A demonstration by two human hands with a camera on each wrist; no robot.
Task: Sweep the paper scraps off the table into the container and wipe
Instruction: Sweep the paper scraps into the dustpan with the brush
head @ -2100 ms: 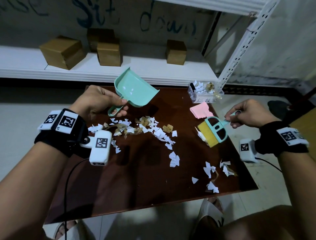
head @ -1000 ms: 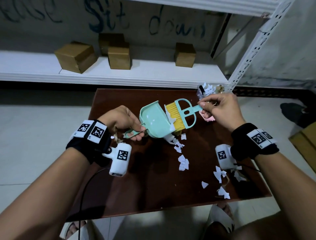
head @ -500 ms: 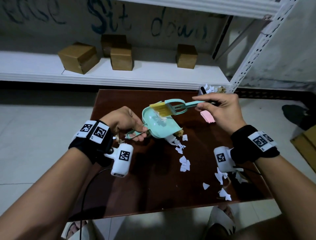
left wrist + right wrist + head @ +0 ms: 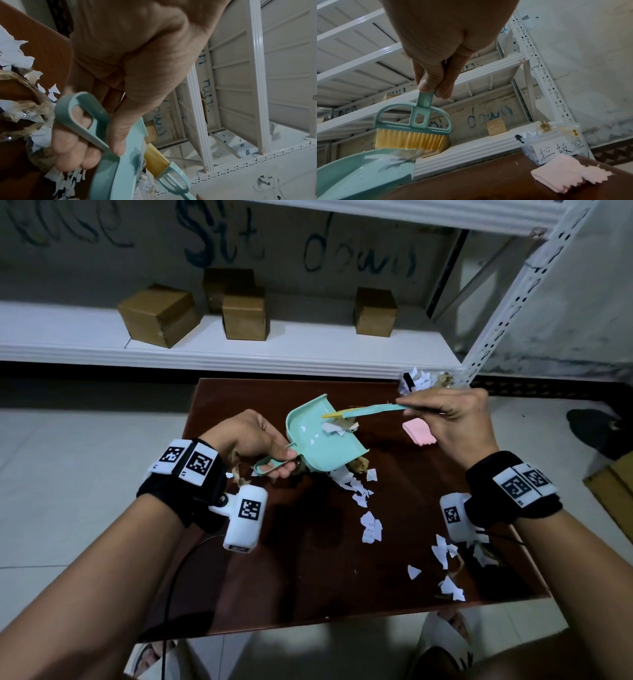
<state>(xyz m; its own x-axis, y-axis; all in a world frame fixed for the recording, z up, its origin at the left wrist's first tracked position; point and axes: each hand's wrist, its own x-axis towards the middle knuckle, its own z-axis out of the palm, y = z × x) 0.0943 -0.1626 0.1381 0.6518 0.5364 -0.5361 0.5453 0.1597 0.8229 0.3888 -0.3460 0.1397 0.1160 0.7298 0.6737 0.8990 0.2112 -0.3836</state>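
My left hand [image 4: 255, 441] grips the loop handle of a mint dustpan [image 4: 322, 445], tilted above the dark brown table [image 4: 308, 583]; the same handle [image 4: 85, 116] shows in the left wrist view. Some white scraps lie inside the pan. My right hand [image 4: 445, 414] pinches the handle of a mint brush [image 4: 370, 409] with yellow bristles [image 4: 409, 140], held just over the pan's open mouth. White and tan paper scraps [image 4: 370, 525] trail across the table from under the pan to the right front corner. A clear container [image 4: 556, 143] with scraps stands at the far right corner.
A folded pink cloth [image 4: 419, 431] lies on the table by my right hand. Behind the table runs a white shelf [image 4: 308, 347] bearing several cardboard boxes [image 4: 161, 314]. A perforated white rack post [image 4: 507, 302] rises at the right. Tiled floor surrounds the table.
The dustpan went from raised at the far left to the table's middle, taking in scraps. The brush swept scraps into it from the right and now hovers flat above the pan's mouth.
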